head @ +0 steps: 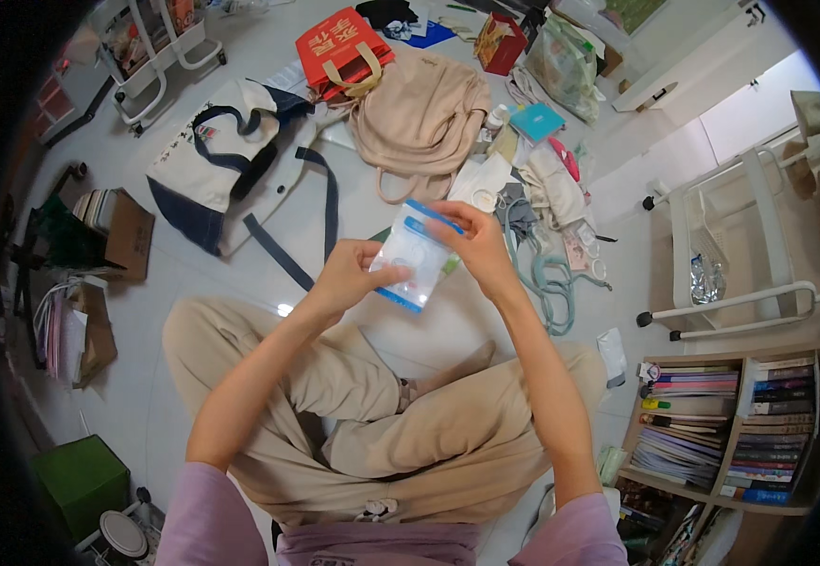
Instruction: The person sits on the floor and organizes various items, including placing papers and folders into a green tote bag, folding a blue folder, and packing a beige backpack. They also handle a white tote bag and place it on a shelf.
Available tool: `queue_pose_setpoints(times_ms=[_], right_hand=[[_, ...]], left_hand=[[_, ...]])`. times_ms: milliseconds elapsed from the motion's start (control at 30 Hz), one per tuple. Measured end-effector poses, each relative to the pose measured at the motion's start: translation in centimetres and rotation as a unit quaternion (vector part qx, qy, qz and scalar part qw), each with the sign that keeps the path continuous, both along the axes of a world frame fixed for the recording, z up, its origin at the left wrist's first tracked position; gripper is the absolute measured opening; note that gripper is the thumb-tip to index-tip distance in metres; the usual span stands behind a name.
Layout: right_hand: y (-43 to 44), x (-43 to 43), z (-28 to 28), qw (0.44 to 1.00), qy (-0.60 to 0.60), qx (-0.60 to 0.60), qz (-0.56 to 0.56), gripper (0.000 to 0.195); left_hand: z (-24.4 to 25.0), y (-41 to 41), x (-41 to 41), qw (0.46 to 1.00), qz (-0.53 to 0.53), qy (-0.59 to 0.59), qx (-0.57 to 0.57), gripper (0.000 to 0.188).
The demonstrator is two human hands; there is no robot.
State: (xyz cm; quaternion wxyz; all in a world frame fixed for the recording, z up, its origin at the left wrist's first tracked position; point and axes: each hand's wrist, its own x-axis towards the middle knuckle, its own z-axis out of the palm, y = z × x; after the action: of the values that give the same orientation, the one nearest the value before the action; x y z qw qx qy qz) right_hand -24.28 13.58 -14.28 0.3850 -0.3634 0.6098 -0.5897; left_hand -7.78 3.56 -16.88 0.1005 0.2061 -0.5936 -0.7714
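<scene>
A small clear plastic packet (416, 256) with blue bands at both ends is held up above my crossed legs. My left hand (353, 274) grips its lower left edge, the thumb lying across the front. At the upper right, my right hand (472, 244) pinches the blue top end between thumb and fingers. Something pale shows inside, but I cannot tell what it is. Just beyond the packet lies a beige backpack (420, 117). To its left is a white and navy canvas tote bag (219, 156) with dark straps.
A red paper bag (339, 46) leans by the backpack. Clothes, a teal notebook (537, 124) and a pale green strap (551, 283) lie to the right. A bookshelf (742, 424) and a white wheeled rack (728, 240) stand at right; cardboard boxes (130, 237) at left.
</scene>
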Motion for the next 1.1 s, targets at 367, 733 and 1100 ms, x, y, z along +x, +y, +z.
queue_pose_setpoints(times_ms=[367, 733, 1100], right_hand=[[1.2, 0.9, -2.8, 0.992, -0.105, 0.037, 0.055, 0.022], [0.5, -4.5, -10.5, 0.943, 0.285, 0.169, 0.034, 0.037], [0.5, -1.9, -15.9, 0.628, 0.746, 0.222, 0.013, 0.012]], left_hand=[[-1.2, 1.8, -0.5, 0.994, 0.105, 0.021, 0.031, 0.028], [-5.3, -0.4, -0.5, 0.958, 0.25, -0.059, 0.129, 0.027], [-11.9, 1.4, -0.1, 0.956, 0.0, -0.276, 0.096, 0.024]])
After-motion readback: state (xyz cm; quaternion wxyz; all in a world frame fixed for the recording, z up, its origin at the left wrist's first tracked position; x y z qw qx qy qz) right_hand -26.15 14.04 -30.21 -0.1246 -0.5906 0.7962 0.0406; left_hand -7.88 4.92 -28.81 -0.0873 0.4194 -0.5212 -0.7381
